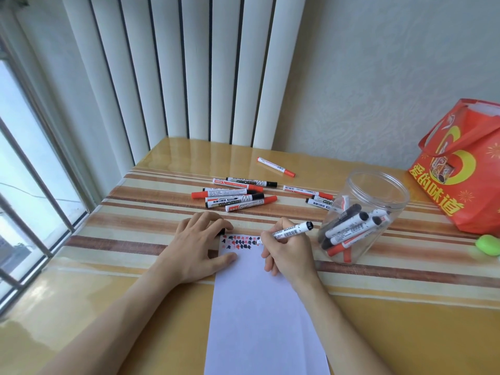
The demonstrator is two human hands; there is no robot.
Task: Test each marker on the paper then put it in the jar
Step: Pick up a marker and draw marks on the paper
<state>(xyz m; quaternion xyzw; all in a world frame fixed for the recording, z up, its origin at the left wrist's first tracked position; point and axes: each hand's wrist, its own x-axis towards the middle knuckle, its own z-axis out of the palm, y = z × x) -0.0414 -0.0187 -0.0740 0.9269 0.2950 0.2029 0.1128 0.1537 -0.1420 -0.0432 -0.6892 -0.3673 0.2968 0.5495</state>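
Observation:
A white paper point(259, 307) lies on the table in front of me, with rows of small red and black marks along its top edge. My right hand point(289, 255) grips a black whiteboard marker point(292, 230) like a pen, its tip down on the paper at the end of the marks. My left hand point(197, 244) rests on the paper's top left corner, and its curled fingers hold a small black cap point(221, 231) that is mostly hidden. To the right, a clear plastic jar point(378, 196) lies tilted with several black and red markers inside.
Several loose red and black markers point(232, 193) lie in a pile behind the paper, and one red marker point(276, 166) lies farther back. At the right edge there is a red gift bag point(465, 169) with a green object point(488, 244) next to it. A window borders the table's left side.

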